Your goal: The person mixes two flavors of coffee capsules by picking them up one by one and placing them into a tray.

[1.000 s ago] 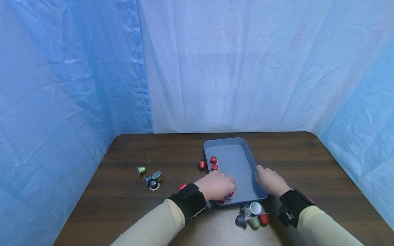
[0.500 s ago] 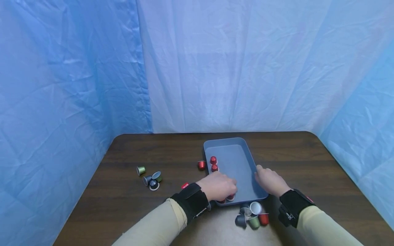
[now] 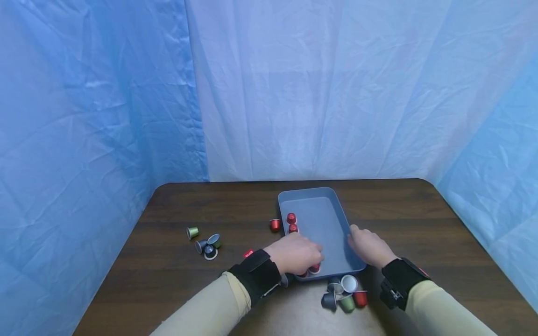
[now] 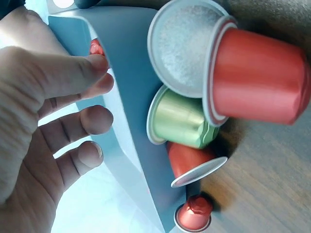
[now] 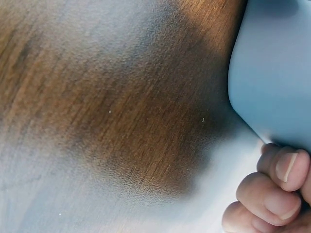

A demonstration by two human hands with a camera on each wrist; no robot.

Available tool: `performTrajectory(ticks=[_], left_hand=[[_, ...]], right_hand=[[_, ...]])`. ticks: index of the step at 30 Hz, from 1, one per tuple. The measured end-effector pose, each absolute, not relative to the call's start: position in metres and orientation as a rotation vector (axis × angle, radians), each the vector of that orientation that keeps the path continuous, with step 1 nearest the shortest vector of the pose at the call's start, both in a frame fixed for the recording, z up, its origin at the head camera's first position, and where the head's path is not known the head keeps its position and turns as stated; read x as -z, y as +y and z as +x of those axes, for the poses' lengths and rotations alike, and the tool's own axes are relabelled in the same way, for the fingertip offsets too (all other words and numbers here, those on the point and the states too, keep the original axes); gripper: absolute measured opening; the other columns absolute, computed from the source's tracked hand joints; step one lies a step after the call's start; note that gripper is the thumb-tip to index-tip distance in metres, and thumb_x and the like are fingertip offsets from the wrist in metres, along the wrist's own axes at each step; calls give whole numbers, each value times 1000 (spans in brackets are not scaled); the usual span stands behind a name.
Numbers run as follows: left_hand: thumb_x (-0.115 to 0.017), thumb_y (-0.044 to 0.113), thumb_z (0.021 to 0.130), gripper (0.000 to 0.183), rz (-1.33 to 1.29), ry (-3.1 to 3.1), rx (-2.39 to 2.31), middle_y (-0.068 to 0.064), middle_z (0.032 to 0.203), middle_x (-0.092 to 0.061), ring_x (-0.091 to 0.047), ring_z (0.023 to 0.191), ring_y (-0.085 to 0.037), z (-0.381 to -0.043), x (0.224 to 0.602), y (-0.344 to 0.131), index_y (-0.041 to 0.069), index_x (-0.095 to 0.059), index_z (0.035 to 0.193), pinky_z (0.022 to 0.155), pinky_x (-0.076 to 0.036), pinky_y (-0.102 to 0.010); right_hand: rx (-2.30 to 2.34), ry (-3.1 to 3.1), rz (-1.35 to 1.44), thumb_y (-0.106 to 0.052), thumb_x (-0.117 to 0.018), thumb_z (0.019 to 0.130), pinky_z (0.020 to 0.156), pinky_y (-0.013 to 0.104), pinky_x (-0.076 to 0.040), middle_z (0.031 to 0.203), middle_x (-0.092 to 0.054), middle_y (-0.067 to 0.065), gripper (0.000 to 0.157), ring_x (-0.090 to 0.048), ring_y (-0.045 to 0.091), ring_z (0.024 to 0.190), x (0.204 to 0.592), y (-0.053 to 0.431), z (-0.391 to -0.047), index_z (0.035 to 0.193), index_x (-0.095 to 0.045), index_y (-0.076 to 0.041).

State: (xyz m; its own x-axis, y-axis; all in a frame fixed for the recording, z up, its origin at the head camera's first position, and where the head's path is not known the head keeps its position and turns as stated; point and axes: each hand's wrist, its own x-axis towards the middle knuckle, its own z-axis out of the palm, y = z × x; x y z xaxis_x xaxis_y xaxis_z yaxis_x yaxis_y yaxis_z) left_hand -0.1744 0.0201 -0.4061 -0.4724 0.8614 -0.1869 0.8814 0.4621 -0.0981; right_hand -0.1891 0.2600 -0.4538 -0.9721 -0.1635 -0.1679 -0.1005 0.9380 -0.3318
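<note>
In the head view a blue-grey tray (image 3: 313, 192) lies on the table, with red coffee capsules (image 3: 292, 218) along its left side. My left hand (image 3: 295, 254) reaches over the tray's near left part. Its thumb and fingertips pinch at a red capsule (image 4: 95, 47), mostly hidden behind the thumb in the left wrist view. Another red capsule (image 3: 314, 269) shows just under the hand. At the tray's right wall, my right hand (image 3: 371, 247) grips the edge, its fingers (image 5: 269, 199) curled in the right wrist view.
Several mixed capsules (image 3: 347, 304) lie in front of the tray. Green and dark capsules (image 3: 214, 240) sit at the left. One red capsule (image 3: 275, 225) rests outside the left wall. A green capsule (image 4: 182, 119) lies beside that wall in the left wrist view.
My left hand shifts only slightly, with its fingers still low at the tray's near left. The red capsule under it moves a little. The right hand stays on the tray edge.
</note>
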Motion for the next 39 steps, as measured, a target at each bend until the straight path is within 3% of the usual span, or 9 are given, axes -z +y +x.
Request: performTrajectory(ticks=[7, 17, 24, 28, 34, 39], left_hand=[[-84, 29, 87, 29, 1535, 2621, 251, 12, 88, -62, -56, 73, -2, -172, 397, 9, 28, -76, 115, 64, -43, -14], [-84, 29, 87, 37, 1489, 2718, 257, 10, 103, -70, -66, 90, -6, -175, 385, -23, 29, -75, 122, 76, -54, -16], [-85, 31, 86, 43, 1418, 2782, 260, 8, 113, -73, -69, 96, -9, -179, 378, -47, 27, -73, 127, 77, -55, -20], [-82, 31, 88, 42, 1376, 2821, 228, 7, 111, -74, -70, 94, -10, -181, 374, -61, 26, -72, 129, 79, -56, -23], [-82, 34, 89, 31, 1308, 2860, 97, 5, 96, -71, -65, 78, -8, -184, 372, -83, 21, -76, 116, 71, -52, -22], [-83, 34, 88, 34, 1270, 2898, 85, 3, 96, -71, -66, 80, -11, -186, 373, -101, 20, -75, 118, 72, -54, -25]], right_hand=[[503, 2874, -168, -14, -55, 105, 62, 36, -53, 78, -57, 9, 16, -60, 21, 72, 453, 260, -189, 105, -54, 2], [488, 2881, -180, -14, -55, 105, 62, 36, -53, 77, -56, 9, 17, -60, 21, 71, 455, 261, -191, 106, -54, 3], [478, 2892, -201, -14, -55, 105, 59, 35, -50, 75, -55, 8, 17, -59, 20, 68, 456, 261, -191, 105, -54, 3], [478, 2891, -199, -14, -55, 105, 60, 35, -51, 76, -56, 9, 17, -59, 20, 69, 455, 261, -191, 106, -54, 3], [479, 2888, -191, -14, -55, 105, 60, 35, -51, 75, -55, 8, 17, -59, 20, 69, 455, 261, -190, 106, -54, 3], [493, 2889, -191, -14, -56, 105, 60, 34, -51, 75, -55, 8, 18, -58, 20, 69, 454, 261, -189, 106, -54, 3]])
